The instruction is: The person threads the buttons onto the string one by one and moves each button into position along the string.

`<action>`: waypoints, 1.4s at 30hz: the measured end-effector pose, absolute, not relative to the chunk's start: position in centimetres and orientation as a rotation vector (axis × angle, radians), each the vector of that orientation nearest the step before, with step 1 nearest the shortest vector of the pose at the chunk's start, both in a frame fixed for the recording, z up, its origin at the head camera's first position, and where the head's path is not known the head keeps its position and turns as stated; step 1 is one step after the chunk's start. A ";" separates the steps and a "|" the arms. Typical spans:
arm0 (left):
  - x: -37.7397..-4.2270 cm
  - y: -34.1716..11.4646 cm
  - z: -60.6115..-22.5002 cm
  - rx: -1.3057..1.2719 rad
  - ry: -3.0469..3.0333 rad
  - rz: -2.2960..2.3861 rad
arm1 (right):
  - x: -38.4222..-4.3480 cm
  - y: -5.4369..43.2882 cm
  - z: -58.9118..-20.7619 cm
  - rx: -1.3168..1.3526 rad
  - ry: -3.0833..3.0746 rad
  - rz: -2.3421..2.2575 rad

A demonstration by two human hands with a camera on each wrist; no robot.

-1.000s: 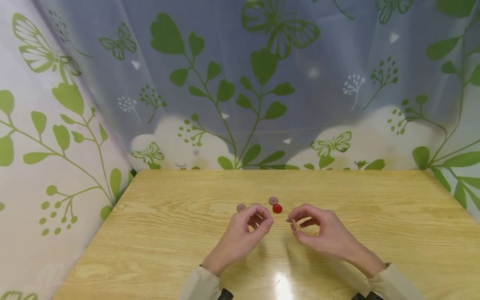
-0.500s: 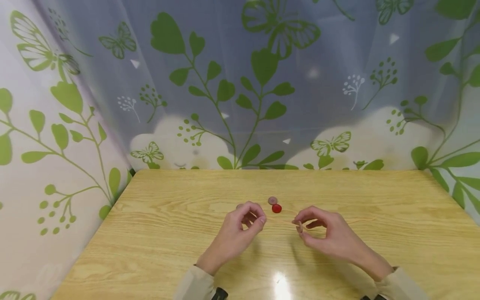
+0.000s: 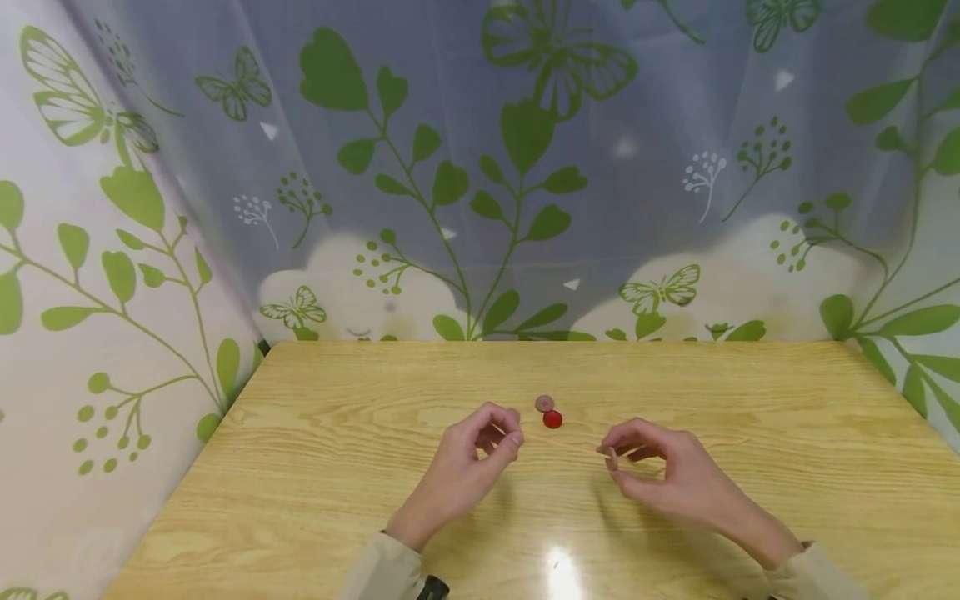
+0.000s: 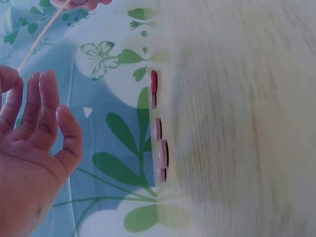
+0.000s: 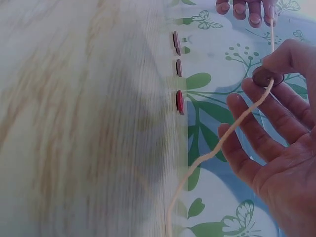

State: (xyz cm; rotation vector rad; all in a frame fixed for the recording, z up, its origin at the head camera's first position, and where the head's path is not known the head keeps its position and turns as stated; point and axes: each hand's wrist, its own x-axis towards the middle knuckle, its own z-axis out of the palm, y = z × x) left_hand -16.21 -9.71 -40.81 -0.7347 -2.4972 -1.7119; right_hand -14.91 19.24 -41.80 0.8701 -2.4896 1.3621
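Note:
A pale cord (image 5: 217, 148) runs between my hands through a dark brown button (image 5: 259, 79). My right hand (image 3: 678, 475) pinches that button between thumb and fingers, and the cord's loose length hangs past it in the right wrist view. My left hand (image 3: 465, 462) pinches the cord between thumb and index finger, its other fingers spread apart. Both hands are held above the table. Beyond them lie a red button (image 3: 552, 419) and a brownish-pink button (image 3: 544, 403) touching it. More pinkish buttons (image 4: 163, 153) show edge-on in the left wrist view; my left hand hides them in the head view.
The wood-grain table (image 3: 360, 383) reaches back to a curtain (image 3: 420, 167) printed with leaves and butterflies. Another patterned cloth (image 3: 112, 250) hangs along the left side. A bright reflection shows on the table near its front.
My hands have drawn apart, the left moving left and the right moving right with the button, so a longer stretch of cord shows between them. The buttons on the table stay put.

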 end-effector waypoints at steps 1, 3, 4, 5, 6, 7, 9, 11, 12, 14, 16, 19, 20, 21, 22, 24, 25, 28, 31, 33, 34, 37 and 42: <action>-16.2 -9.8 -40.8 -0.728 -2.499 -1.714 | -14.9 19.3 -41.8 0.869 -2.487 1.360; -16.2 -9.9 -40.8 -0.719 -2.502 -1.718 | -14.8 19.5 -41.9 0.865 -2.485 1.352; -16.2 -10.0 -40.8 -0.713 -2.503 -1.718 | -14.8 19.6 -42.0 0.862 -2.485 1.348; -16.2 -10.0 -40.8 -0.707 -2.504 -1.722 | -14.8 19.8 -42.0 0.858 -2.487 1.345; -16.2 -10.1 -40.8 -0.703 -2.505 -1.725 | -14.7 19.9 -42.0 0.852 -2.492 1.340; -16.2 -10.1 -40.8 -0.699 -2.507 -1.724 | -14.7 20.0 -42.0 0.846 -2.496 1.336; -16.2 -10.2 -40.8 -0.697 -2.508 -1.719 | -14.7 20.2 -42.0 0.836 -2.504 1.334; -16.3 -10.3 -40.7 -0.699 -2.505 -1.717 | -14.7 20.5 -41.9 0.825 -2.514 1.329; -16.3 -10.3 -40.7 -0.703 -2.504 -1.714 | -14.6 20.6 -41.9 0.818 -2.517 1.328; -16.4 -10.4 -40.8 -0.710 -2.501 -1.704 | -14.6 20.7 -41.9 0.810 -2.526 1.329; -16.4 -10.6 -40.9 -0.714 -2.495 -1.697 | -14.6 20.8 -42.0 0.802 -2.534 1.323; -16.4 -10.8 -40.9 -0.712 -2.490 -1.689 | -14.6 21.0 -42.2 0.797 -2.540 1.311; -16.4 -10.9 -40.9 -0.707 -2.490 -1.689 | -14.6 21.0 -42.2 0.795 -2.544 1.307; -16.4 -11.0 -40.9 -0.702 -2.490 -1.689 | -14.6 21.1 -42.3 0.790 -2.548 1.303; -16.4 -11.1 -40.9 -0.696 -2.492 -1.689 | -14.7 21.2 -42.3 0.785 -2.553 1.301; -16.4 -11.2 -40.8 -0.689 -2.494 -1.690 | -14.7 21.3 -42.4 0.774 -2.563 1.294; -16.4 -11.3 -40.8 -0.686 -2.495 -1.689 | -14.8 21.4 -42.4 0.769 -2.568 1.293; -16.4 -11.5 -40.6 -0.684 -2.498 -1.688 | -14.9 21.8 -42.5 0.758 -2.577 1.289; -16.4 -11.7 -40.6 -0.682 -2.499 -1.686 | -14.9 22.2 -42.6 0.753 -2.576 1.286; -16.4 -11.8 -40.7 -0.677 -2.497 -1.688 | -14.9 22.4 -42.7 0.749 -2.570 1.287; -16.4 -11.8 -40.7 -0.674 -2.495 -1.690 | -14.9 22.5 -42.7 0.752 -2.565 1.282; -16.4 -12.0 -40.8 -0.668 -2.490 -1.698 | -14.9 22.7 -42.8 0.764 -2.541 1.275; -16.4 -12.2 -40.7 -0.661 -2.482 -1.696 | -14.8 23.1 -42.8 0.757 -2.528 1.253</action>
